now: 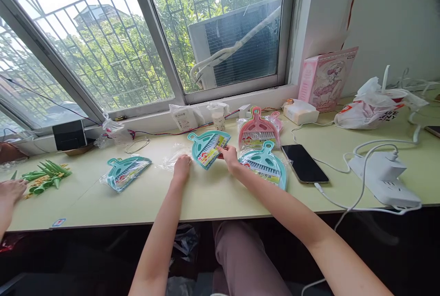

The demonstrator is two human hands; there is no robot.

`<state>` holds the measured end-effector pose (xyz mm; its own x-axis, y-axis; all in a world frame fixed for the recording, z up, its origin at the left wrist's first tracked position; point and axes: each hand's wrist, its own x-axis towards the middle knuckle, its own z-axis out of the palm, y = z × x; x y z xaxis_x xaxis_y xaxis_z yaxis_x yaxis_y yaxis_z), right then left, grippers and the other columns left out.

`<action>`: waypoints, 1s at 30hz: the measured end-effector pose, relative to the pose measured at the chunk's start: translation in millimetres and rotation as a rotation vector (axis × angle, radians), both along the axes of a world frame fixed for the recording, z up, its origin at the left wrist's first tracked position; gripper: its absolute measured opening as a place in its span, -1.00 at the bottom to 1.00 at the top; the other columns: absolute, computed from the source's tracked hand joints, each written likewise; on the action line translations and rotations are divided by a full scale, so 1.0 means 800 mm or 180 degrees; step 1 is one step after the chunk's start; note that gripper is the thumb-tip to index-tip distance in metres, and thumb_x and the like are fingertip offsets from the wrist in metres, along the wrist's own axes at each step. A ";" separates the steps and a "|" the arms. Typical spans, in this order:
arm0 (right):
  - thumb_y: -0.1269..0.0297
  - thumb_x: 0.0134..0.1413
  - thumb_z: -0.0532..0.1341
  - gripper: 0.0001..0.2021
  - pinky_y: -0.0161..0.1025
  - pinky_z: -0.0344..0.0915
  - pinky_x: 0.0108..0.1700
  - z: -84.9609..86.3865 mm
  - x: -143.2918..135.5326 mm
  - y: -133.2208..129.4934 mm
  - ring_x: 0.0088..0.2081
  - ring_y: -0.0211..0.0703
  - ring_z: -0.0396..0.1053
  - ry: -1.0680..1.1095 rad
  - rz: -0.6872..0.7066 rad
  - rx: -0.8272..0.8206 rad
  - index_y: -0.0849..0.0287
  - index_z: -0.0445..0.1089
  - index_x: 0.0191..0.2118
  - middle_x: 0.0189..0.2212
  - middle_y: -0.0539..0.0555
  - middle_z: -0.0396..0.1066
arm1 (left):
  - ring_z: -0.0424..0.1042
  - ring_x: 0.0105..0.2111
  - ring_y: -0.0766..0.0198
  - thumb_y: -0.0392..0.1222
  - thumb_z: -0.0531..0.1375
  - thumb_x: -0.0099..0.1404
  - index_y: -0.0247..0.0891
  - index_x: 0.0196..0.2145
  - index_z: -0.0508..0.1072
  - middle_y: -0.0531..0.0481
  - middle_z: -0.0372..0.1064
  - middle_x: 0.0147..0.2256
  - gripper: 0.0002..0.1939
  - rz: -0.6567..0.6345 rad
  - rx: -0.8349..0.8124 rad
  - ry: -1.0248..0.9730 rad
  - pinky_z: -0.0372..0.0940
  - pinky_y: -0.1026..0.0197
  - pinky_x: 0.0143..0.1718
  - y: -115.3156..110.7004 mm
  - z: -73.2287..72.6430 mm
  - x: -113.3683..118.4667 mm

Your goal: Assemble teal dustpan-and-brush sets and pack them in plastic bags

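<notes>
My right hand [229, 156] grips a teal dustpan-and-brush set [207, 145] by its lower right edge, with the printed card facing up. My left hand [182, 167] is closed at the edge of a crumpled clear plastic bag [169, 162] on the table; its fingertips are partly hidden. Just right of my right hand lies a second teal set [266, 165] in clear wrap. Behind it is a pink set [258, 132]. Another wrapped teal set [126, 172] lies to the left of my left hand.
Another person's hand [12, 191] rests at the far left near green okra-like pods [48, 177]. On the right are a phone [304, 163] on a cable and a white power strip [385, 179]. A drink cup [217, 117], tissue pack [301, 112] and pink box [326, 78] stand by the window.
</notes>
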<state>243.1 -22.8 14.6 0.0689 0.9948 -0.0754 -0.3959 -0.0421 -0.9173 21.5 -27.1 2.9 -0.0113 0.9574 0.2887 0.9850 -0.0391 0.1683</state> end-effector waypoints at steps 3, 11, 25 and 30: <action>0.46 0.07 0.29 -0.98 -0.21 0.57 -0.30 0.002 -0.001 -0.003 -0.42 -0.15 0.56 -0.0050 0.0126 0.0080 0.28 0.45 -0.36 -0.38 0.10 0.58 | 0.43 -0.04 -0.01 -0.53 0.02 0.15 -0.32 -0.22 0.55 -0.26 0.47 -0.14 -0.62 0.0202 0.0119 0.0058 0.37 0.06 -0.03 0.003 0.000 -0.005; 0.48 0.05 0.32 -0.97 -0.19 0.56 -0.38 0.002 -0.006 -0.008 -0.43 -0.11 0.56 -0.0385 0.0314 0.0109 0.27 0.47 -0.38 -0.42 0.10 0.59 | 0.27 0.18 -0.05 -0.64 -0.08 0.11 -0.37 0.16 0.35 -0.31 0.33 0.11 -0.31 0.0400 0.1071 -0.0498 0.31 -0.05 0.13 0.004 -0.001 -0.011; 0.48 0.03 0.33 -0.95 -0.22 0.55 -0.40 -0.002 -0.007 -0.005 -0.44 -0.13 0.54 -0.0543 0.0393 0.0303 0.23 0.49 -0.40 -0.42 0.08 0.58 | 0.20 0.26 0.12 -0.59 -0.11 0.23 -0.28 0.29 0.25 -0.14 0.25 0.23 -0.30 -0.0805 0.1206 -0.0377 0.21 0.00 0.27 0.005 -0.002 0.001; 0.49 0.05 0.31 -0.95 -0.21 0.55 -0.40 -0.003 -0.007 -0.005 -0.47 -0.15 0.53 -0.0400 0.0375 0.0224 0.24 0.47 -0.39 -0.45 0.07 0.57 | 0.27 0.21 0.14 -0.55 -0.07 0.27 -0.27 0.21 0.35 -0.15 0.32 0.18 -0.40 -0.1194 0.1341 -0.0407 0.21 0.04 0.26 -0.003 0.008 0.017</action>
<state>237.4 -26.7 12.2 -0.0440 0.9990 -0.0034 -0.2740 -0.0153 -0.9616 35.5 -29.1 9.1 0.2467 0.7052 0.6646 0.8637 -0.4711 0.1793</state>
